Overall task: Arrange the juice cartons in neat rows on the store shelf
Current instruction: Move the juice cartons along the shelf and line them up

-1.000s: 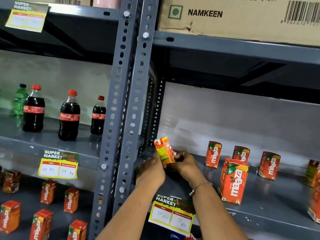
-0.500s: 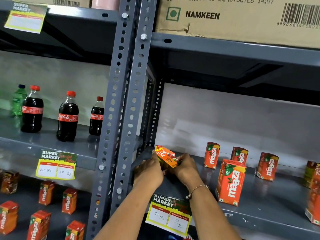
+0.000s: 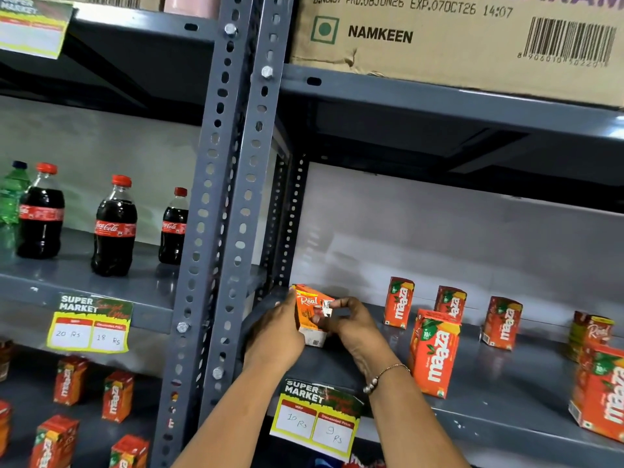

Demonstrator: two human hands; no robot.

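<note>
Both of your hands close on one Real juice carton at the shelf's far-left end: left hand at its 9 o'clock side, right hand at 3 o'clock. Maaza cartons stand apart to your 3 o'clock.

A single wide-angle camera sits on the person's head and faces a grey metal shelf from close range, looking forward and slightly down. The upright post runs through the middle of the frame and leans with the lens bend. Both forearms reach in from the bottom edge. A cardboard box on the level above is cut off by the top edge. No second view exists.
</note>
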